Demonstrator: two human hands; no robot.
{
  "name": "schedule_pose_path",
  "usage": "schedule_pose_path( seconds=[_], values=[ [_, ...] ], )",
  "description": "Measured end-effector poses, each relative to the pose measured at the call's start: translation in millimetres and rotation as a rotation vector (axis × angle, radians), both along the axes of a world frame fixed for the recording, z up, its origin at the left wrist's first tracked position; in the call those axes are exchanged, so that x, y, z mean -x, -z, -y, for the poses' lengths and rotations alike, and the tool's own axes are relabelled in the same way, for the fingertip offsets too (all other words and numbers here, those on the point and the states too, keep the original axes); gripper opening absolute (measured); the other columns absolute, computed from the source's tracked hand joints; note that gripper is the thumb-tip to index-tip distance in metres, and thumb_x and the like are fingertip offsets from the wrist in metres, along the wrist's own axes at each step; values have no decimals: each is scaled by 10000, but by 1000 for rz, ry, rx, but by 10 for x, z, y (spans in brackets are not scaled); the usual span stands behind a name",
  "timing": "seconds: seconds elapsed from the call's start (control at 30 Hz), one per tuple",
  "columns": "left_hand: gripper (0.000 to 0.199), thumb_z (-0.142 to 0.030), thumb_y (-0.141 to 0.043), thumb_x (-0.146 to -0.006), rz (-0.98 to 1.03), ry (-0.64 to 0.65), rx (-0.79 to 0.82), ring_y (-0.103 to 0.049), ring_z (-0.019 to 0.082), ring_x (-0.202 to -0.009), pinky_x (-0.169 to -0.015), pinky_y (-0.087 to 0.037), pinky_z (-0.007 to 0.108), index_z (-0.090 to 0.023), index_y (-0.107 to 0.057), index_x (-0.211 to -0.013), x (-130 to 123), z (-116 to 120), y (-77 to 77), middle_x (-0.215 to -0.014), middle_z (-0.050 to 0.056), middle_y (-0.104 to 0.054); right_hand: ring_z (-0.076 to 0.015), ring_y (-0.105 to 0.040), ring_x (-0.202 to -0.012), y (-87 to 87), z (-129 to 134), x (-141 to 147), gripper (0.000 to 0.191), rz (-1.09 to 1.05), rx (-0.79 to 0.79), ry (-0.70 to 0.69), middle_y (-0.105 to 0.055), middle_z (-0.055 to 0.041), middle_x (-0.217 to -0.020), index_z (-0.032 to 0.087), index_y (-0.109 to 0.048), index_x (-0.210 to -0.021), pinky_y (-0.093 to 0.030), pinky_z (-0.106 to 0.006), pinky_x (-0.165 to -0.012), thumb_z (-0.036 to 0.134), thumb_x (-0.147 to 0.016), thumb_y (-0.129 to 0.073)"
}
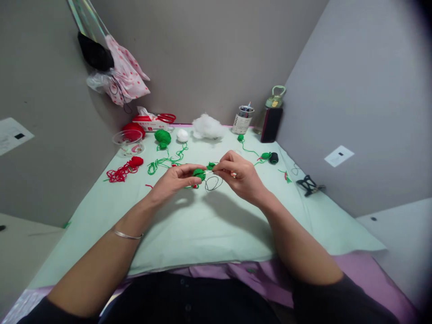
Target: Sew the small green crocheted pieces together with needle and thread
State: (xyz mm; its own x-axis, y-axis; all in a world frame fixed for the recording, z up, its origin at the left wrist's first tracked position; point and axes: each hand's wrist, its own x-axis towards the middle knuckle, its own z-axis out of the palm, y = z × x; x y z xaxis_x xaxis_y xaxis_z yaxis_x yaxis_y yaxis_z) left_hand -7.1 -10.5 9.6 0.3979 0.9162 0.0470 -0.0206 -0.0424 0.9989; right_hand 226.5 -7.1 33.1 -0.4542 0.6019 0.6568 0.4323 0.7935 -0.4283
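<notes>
My left hand (pixel 178 178) is closed on a small green yarn piece (pixel 199 174), pinched between thumb and fingers. My right hand (pixel 242 176) comes in from the right and pinches a thin, pale needle (pixel 208 172) that meets the green piece. A loop of dark thread (pixel 213 183) hangs just below the fingertips. More green yarn (pixel 211 165) shows behind the needle, and a few red bits lie around the hands, partly hidden by them.
Beyond my hands are a green yarn ball (pixel 162 137), white stuffing (pixel 207 127), a pen can (pixel 243 120), a phone (pixel 272 125) and a bottle (pixel 275 101). Left are red yarn (pixel 119 173) and a plastic tub (pixel 128 145). A black thread spool (pixel 273 158) and black snips (pixel 308 185) lie right.
</notes>
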Motion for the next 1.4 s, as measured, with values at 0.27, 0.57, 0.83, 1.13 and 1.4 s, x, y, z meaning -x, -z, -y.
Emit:
schedule_pose_path(
  seconds=[0.27, 0.57, 0.83, 1.13, 1.4],
  values=[
    [286, -320, -804, -805, 70, -16, -63, -651, 143, -774, -774, -504, 311, -213, -662, -1028, -54, 16, 27, -861, -11, -687, -125, -566, -748, 20, -10, 13, 162, -7, 80, -16, -588, -22, -877, 201, -723, -885, -425, -264, -649, 79, -931, -627],
    [302, -288, -808, -786, 85, -7, -47, -660, 156, -798, -762, -507, 314, -203, -683, -1047, -49, 18, 1, -889, 1, -697, -117, -545, -730, 35, -61, -13, 216, -90, 285, -101, -567, -10, -860, 221, -768, -983, -418, -268, -650, 82, -930, -613],
    [285, -258, -812, -795, 93, 44, -59, -660, 147, -838, -802, -508, 307, -224, -714, -1061, -38, 17, 16, -957, 7, -718, -139, -541, -757, 3, -135, -76, 139, -176, 495, -235, -556, -17, -834, 234, -798, -967, -444, -293, -669, 205, -924, -668],
    [278, -246, -852, -757, 130, 43, -61, -654, 158, -887, -834, -514, 316, -211, -710, -993, -63, 36, 30, -966, 9, -705, -119, -523, -714, 5, -133, -59, 138, -254, 671, -285, -582, -13, -851, 199, -779, -879, -411, -288, -642, 335, -869, -757],
    [276, -270, -856, -738, 81, -10, -65, -635, 145, -871, -799, -489, 286, -198, -699, -953, -86, 33, 26, -931, -1, -698, -112, -551, -636, 35, -62, 52, 112, -248, 681, -167, -630, -6, -787, 167, -691, -847, -456, -273, -608, 270, -849, -736]
  ],
)
